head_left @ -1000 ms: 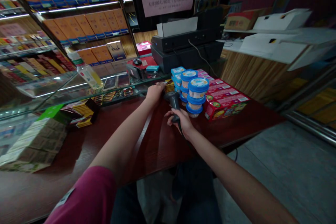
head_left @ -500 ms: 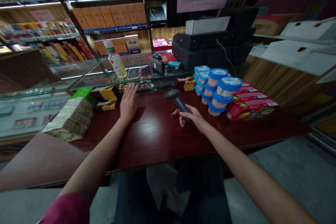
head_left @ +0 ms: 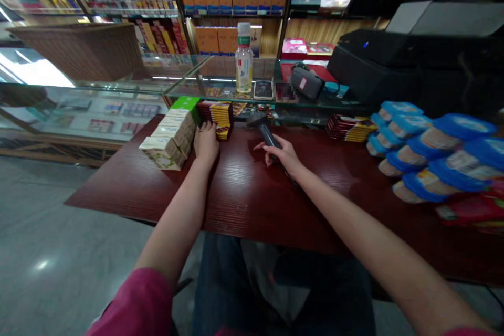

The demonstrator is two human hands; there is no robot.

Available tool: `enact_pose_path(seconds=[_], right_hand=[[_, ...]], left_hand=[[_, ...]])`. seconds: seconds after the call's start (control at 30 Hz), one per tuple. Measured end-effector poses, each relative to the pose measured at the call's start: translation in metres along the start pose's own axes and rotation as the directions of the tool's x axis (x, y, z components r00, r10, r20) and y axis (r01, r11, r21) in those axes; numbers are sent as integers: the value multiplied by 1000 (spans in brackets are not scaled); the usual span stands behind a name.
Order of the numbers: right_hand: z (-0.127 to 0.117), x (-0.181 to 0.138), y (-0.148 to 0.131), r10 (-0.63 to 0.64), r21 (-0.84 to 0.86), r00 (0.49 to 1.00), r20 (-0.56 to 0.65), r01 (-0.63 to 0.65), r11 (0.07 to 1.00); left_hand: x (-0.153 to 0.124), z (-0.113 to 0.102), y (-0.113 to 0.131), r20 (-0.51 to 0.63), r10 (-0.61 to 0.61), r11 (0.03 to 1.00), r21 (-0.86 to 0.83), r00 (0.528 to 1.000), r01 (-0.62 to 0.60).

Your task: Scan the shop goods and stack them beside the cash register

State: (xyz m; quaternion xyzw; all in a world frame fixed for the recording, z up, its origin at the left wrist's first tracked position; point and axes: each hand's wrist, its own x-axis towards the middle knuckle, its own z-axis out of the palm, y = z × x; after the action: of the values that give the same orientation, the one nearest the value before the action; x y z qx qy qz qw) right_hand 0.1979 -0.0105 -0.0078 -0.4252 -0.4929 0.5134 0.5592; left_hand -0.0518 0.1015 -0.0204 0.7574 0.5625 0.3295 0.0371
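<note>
My right hand (head_left: 282, 153) grips a dark handheld barcode scanner (head_left: 268, 134) by its handle, its head pointing up and left above the wooden counter. The trigger-side fingers hang partly free. My left hand (head_left: 206, 143) is at the right side of a row of small cream-coloured boxes (head_left: 162, 150), just in front of a stack of brown-and-yellow packets (head_left: 218, 115). Its fingers reach forward, slightly bent, with nothing seen in them. Whether the fingertips touch the boxes or the packets I cannot tell. A green box (head_left: 185, 104) stands at the far end of the row.
Blue-lidded tubs (head_left: 425, 160) are stacked on the right of the dark red counter (head_left: 236, 205), beside a second packet stack (head_left: 348, 127) and red boxes (head_left: 472, 205). Behind, a glass case (head_left: 220, 81) bears a drink bottle (head_left: 244, 63), a phone (head_left: 263, 89) and a dark case (head_left: 307, 82).
The view has swung to the left. My left hand has moved leftward over the counter to the cream boxes and packets. My right hand still holds the scanner.
</note>
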Motion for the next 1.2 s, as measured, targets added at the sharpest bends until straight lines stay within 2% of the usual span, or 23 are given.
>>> enact_pose_path(seconds=[0.13,0.27,0.33,0.37,0.43,0.5,0.53,0.63,0.73,0.93,1.13,1.2], right_hand=[[-5,-12,-5,-16,-38,999,44,18,999],[-8,-20,-11,-32,-30,999,16,32,999],[-8,-20,-11,-47,-21,999,-11,47,999],[-9,-20,-11,-50,-15,998,-22,50,999],[-9,-20,-11,-43,-2,999,-20,43,999],[-10,-20,-11,-25,9,1000,14,24,1000],[-10,-20,-11,-15,11,999,32,15,1000],[-11,-20,-12,10,11,997,73,-11,1000],[-13,-20,-12,30,13,993,116,-32,999],[-17,-18,-12,67,11,983,172,-70,997],[-20,-18,-14,110,46,975,192,-121,992],[-21,-18,-13,95,53,975,200,-107,993]], left_hand=[[-6,-7,9,82,55,995,-87,995,-47],[-5,-9,26,14,-36,936,-349,999,39],[-1,-4,32,-32,-140,825,-556,990,99],[1,0,34,-27,-193,737,-664,981,127],[5,9,35,58,-269,520,-831,961,196],[7,16,35,184,-297,338,-898,937,283],[7,19,35,234,-301,278,-906,924,320],[6,23,34,304,-299,183,-912,904,367],[6,24,35,319,-276,153,-917,907,369],[7,24,39,305,-278,162,-920,911,358],[5,27,38,213,-267,239,-930,940,278],[5,27,38,231,-269,224,-929,935,294]])
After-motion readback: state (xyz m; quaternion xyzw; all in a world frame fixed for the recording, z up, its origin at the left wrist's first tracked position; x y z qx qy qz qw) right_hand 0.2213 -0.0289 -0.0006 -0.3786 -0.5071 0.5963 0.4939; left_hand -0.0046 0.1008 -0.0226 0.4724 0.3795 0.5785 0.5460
